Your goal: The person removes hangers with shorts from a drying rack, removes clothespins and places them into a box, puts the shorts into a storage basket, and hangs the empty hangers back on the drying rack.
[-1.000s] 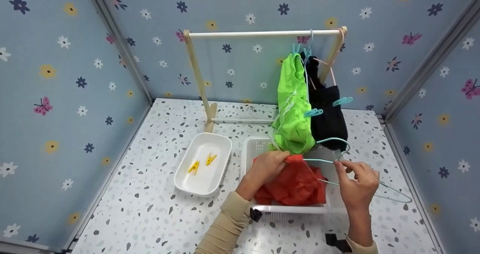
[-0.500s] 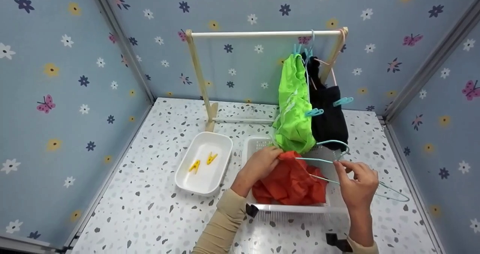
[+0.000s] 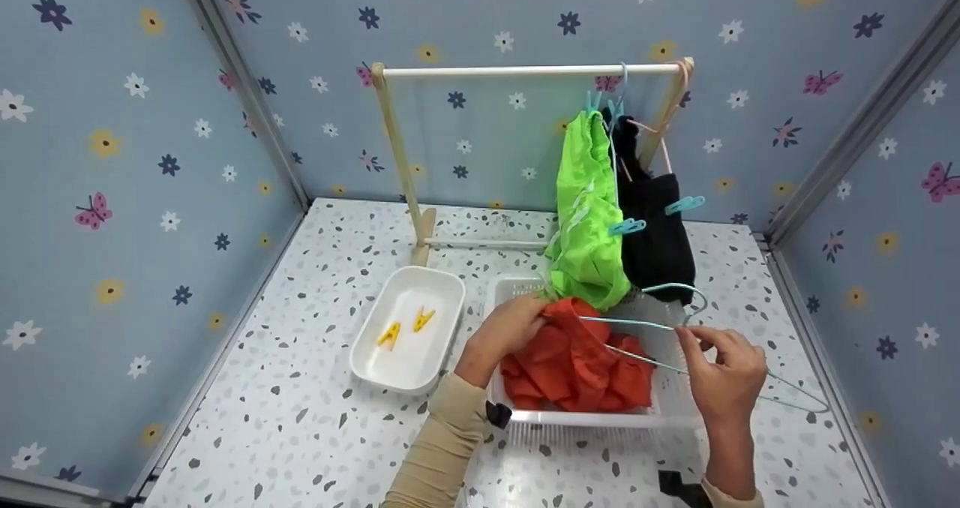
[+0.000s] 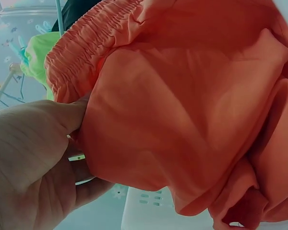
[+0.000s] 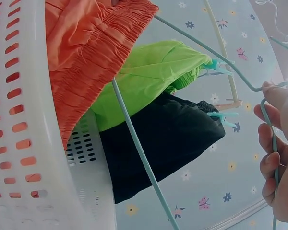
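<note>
Red-orange cloth, thin and much wrinkled, makes the garment (image 3: 577,373) at the lower centre of the head view, in and over the white basket (image 3: 592,419). Its waistband is gathered, as if elastic, and the rest falls in loose folds. The grip of the left hand (image 3: 510,329) pinches the cloth near the waistband edge. The grip of the right hand (image 3: 724,377), to the right, pinches the blue-green hanger (image 5: 144,155) near the base of its hook. The step in hand is, I judge, putting the hanger inside the waist: one end goes in behind the waistband, but the cloth hides its tip. The next move probably calls for pulling the waistband along the hanger to its other end, which stays outside at the right; careless pulling could let the cloth slip off.
</note>
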### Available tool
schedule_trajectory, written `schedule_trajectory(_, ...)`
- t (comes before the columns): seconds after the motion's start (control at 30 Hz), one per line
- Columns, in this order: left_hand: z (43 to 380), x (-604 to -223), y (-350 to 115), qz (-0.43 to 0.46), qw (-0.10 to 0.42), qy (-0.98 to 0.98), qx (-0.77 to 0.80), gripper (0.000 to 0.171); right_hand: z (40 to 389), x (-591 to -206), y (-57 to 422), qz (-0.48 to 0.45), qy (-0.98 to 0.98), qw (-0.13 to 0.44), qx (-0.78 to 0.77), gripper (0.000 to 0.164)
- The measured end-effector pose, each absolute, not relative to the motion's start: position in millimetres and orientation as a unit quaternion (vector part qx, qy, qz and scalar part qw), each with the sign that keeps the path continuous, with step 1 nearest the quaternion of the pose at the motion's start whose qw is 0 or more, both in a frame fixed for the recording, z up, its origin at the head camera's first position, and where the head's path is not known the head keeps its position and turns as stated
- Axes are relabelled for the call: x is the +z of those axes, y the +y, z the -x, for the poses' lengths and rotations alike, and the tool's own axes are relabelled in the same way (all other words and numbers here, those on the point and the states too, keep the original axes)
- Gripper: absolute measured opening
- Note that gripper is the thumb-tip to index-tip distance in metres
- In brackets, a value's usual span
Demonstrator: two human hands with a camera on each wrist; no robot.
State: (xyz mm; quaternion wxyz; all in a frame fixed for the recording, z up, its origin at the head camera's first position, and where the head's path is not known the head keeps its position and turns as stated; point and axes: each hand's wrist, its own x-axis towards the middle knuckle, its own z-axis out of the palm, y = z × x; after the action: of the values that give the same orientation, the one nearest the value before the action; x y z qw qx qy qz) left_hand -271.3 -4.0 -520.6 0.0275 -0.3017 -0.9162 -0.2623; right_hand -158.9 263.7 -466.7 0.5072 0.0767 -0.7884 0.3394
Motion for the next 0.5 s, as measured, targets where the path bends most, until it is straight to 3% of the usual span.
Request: schedule_trajectory(0.5, 273, -523, -9, 0.288, -0.008, -0.917, -0.274, 0.012, 163, -487, 288, -0.034, -0.826, 0.455, 0.331, 0.01)
